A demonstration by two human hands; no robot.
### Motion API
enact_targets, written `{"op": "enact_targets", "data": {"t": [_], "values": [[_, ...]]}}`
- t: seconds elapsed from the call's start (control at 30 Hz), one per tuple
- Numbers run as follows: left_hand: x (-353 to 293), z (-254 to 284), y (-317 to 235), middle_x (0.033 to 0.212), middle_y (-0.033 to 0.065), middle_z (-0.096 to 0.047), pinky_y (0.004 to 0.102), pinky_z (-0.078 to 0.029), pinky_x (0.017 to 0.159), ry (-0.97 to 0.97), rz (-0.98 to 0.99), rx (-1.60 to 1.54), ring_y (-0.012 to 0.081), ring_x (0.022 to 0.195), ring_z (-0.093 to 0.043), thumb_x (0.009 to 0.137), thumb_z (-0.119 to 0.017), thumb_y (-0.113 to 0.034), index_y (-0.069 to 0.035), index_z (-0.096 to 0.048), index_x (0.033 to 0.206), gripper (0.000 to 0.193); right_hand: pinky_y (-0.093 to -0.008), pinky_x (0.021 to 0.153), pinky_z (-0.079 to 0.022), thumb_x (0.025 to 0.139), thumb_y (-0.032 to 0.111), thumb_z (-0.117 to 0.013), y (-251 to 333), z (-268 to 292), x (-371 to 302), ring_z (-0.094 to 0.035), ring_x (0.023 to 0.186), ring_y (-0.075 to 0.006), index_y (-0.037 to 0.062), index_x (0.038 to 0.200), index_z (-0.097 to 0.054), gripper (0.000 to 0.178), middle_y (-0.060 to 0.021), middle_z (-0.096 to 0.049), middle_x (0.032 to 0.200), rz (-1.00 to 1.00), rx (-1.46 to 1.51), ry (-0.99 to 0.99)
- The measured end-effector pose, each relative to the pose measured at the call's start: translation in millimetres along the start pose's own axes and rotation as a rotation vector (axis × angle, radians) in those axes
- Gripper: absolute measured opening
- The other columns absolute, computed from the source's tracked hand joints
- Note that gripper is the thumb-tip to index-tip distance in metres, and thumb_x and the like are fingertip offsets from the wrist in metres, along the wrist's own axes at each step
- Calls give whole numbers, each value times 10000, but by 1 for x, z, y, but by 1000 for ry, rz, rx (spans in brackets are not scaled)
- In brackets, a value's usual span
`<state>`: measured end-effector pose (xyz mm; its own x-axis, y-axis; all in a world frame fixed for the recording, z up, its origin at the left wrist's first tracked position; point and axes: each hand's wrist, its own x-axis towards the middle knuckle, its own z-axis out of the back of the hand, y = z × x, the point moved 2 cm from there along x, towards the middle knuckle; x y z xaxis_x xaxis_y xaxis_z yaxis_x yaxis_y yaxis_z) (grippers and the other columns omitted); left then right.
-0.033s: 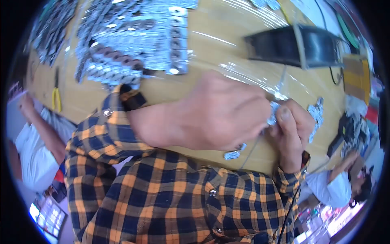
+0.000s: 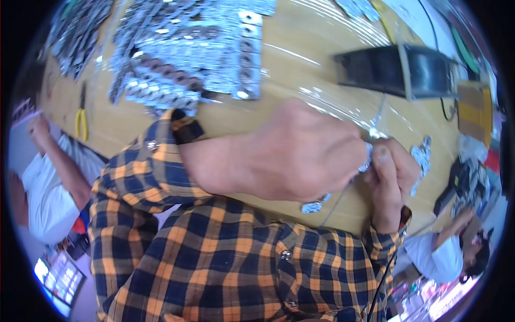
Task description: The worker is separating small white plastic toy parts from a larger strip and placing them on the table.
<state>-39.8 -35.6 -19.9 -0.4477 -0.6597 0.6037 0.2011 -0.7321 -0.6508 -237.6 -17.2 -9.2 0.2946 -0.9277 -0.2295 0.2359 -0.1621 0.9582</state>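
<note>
My left hand [image 2: 300, 153] reaches across the middle, its fingers curled closed with the back of the hand towards me. Against it, my right hand [image 2: 396, 174] is closed too, the thumb pressed onto the forefinger. A small silvery metal piece [image 2: 367, 157] shows between the two hands, pinched at their meeting point; most of it is hidden by the fingers. Below my left hand lies a small silvery metal part [image 2: 314, 204] on the table [image 2: 292, 59]. To the right of my right hand is a cluster of similar silvery pieces [image 2: 421, 161].
Rows of flat silvery metal strips with round holes [image 2: 182, 59] cover the far left. Yellow-handled pliers [image 2: 81, 123] lie left of them. A black spool-like object [image 2: 399, 70] stands far right, by a cardboard box [image 2: 473, 107]. People in white shirts [image 2: 48, 188] sit at both sides.
The whole view has shifted slightly, so the table and its objects appear further right and lower. My hands stay together, and less of the silvery piece shows between them.
</note>
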Motion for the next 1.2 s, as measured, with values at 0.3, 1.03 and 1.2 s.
{"op": "enact_targets", "data": {"t": [0.3, 1.03, 1.2], "values": [[31, 71, -11, 779, 87, -572, 344, -481, 529, 449, 26, 482, 263, 649, -605, 732, -646, -126, -14, -584, 891, 204, -321, 506, -396, 810, -32, -629, 6, -11, 7, -525, 548, -239, -36, 757, -600, 60, -102, -547, 669, 456, -560, 104], [22, 79, -1, 690, 45, -590, 257, -439, 572, 458, 648, -31, 138, 628, -595, 653, -629, -84, 35, -605, 853, 234, -207, 496, -382, 975, 157, -521, 4, -7, 0, -502, 530, -70, -38, 824, -613, 263, -41, -591, 681, 151, -235, 14], [9, 37, 8, 783, 37, -639, 193, -428, 608, 414, 982, -1006, 67, 683, -588, 689, -619, -7, 80, -612, 909, 236, -194, 471, -359, 982, 162, -535, -4, -1, 3, -489, 523, -42, -18, 837, -648, 257, -2, -594, 650, 62, 177, 9]]}}
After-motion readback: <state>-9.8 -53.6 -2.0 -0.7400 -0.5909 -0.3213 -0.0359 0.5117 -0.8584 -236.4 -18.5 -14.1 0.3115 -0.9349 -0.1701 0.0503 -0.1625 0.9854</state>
